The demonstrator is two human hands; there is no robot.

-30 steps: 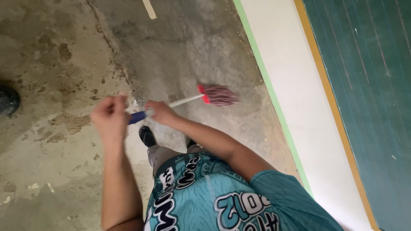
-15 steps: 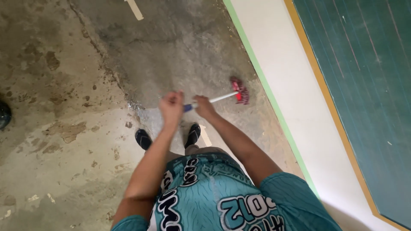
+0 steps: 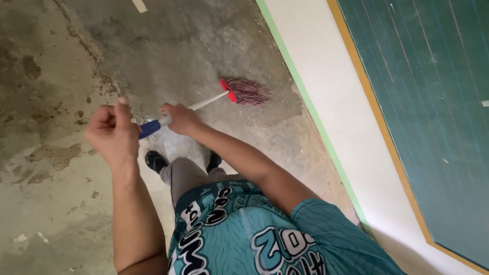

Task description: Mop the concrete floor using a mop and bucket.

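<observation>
mop with red string head and white pole (image 3: 243, 91) on the grey concrete floor (image 3: 168, 40), near the wall | right hand (image 3: 179, 118) clamped on pole | left hand (image 3: 109, 133) closed around its blue end | darker damp-looking patch surrounds the head, left side looks dry

we seem to be in a classroom: a large green chalkboard (image 3: 433, 112) in a wooden frame hangs on a pale wall (image 3: 336, 102) with a green skirting stripe, above a worn, stained concrete floor (image 3: 46, 168) with cracks and patches.
</observation>
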